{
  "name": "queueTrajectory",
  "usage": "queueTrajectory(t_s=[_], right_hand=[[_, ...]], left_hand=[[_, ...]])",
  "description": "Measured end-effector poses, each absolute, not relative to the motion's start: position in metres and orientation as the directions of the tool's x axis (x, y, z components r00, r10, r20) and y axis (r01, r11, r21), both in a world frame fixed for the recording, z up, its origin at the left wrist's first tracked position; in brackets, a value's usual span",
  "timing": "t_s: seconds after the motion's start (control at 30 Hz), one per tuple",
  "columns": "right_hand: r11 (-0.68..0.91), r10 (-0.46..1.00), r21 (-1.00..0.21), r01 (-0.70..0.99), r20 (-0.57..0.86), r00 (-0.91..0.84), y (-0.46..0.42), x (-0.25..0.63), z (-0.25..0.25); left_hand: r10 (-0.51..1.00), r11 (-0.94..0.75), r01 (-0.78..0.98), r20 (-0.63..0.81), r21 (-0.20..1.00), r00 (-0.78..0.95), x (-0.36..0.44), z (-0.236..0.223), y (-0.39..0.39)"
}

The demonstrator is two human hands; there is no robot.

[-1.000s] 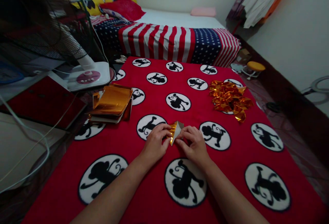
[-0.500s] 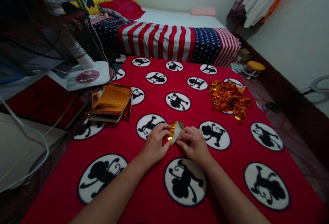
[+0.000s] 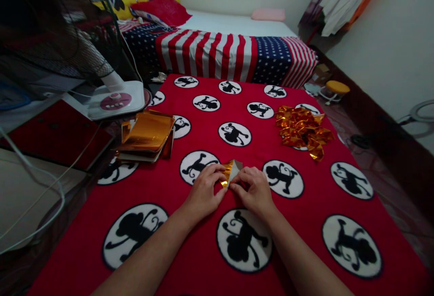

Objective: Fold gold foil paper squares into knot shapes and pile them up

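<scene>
Between my hands is a small sheet of gold foil paper [image 3: 226, 176], partly folded, its pale backing showing on the right side. My left hand [image 3: 206, 187] pinches the gold left part, thumb toward me and fingers on the far side. My right hand [image 3: 251, 188] is closed on the pale right part, thumb and forefinger at the near corner. Both hands rest low over the red cloth [image 3: 210, 255]. To the left lies a stack of gold foil sheets [image 3: 149, 131]. On the right sits a pile of folded gold foil pieces [image 3: 301, 128].
A fan's white base [image 3: 118, 99] stands at the left beyond the stack, near a dark red board [image 3: 57, 128] and a white cable [image 3: 50, 176]. Behind the cloth is a bed with a striped, starred cover [image 3: 210, 51]. A yellow-topped stool [image 3: 337, 87] stands at the right.
My right thumb and fingers have moved slightly left, bringing the paper's near right corner closer to my left thumb. My left hand stays almost still.
</scene>
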State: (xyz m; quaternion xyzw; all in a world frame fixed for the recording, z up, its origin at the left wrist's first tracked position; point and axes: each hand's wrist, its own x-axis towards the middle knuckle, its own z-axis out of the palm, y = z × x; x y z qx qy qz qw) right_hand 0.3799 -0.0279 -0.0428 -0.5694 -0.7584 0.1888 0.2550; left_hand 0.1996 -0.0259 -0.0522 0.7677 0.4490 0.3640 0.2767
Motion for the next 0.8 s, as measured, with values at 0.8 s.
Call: queueTrajectory(t_s=[0.8], right_hand=[[0.221,0.964,-0.530,0.818,0.244,-0.102,-0.032,0.365,-0.043]], left_hand=[[0.890,-0.447,0.494,0.315,0.746,0.330,0.201,-0.052,-0.027]])
